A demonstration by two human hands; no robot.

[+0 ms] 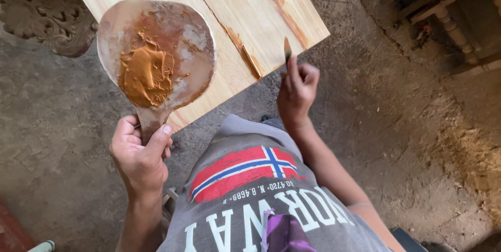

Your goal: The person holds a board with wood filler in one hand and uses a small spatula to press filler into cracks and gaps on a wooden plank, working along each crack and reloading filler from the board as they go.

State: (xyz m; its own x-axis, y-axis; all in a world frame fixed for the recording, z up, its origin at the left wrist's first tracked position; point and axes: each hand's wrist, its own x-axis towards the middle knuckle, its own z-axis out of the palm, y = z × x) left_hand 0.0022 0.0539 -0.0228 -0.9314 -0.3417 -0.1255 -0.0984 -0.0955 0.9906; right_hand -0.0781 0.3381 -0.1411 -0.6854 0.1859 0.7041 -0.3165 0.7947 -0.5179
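Observation:
My left hand grips the handle of a paddle-shaped palette board, held up flat. A lump of orange-brown putty lies smeared on the palette's lower left. My right hand pinches a small narrow putty knife with its tip pointing up, beside the near corner of a pale wooden panel. The panel has a dark crack line and brownish filled streaks running along its grain. The knife tip hovers at the panel's edge; I cannot tell whether it touches.
A carved ornate wooden piece lies on the dirt floor at upper left. Turned furniture legs and frames stand at upper right. Rough grey ground surrounds the panel. My grey printed shirt fills the lower middle.

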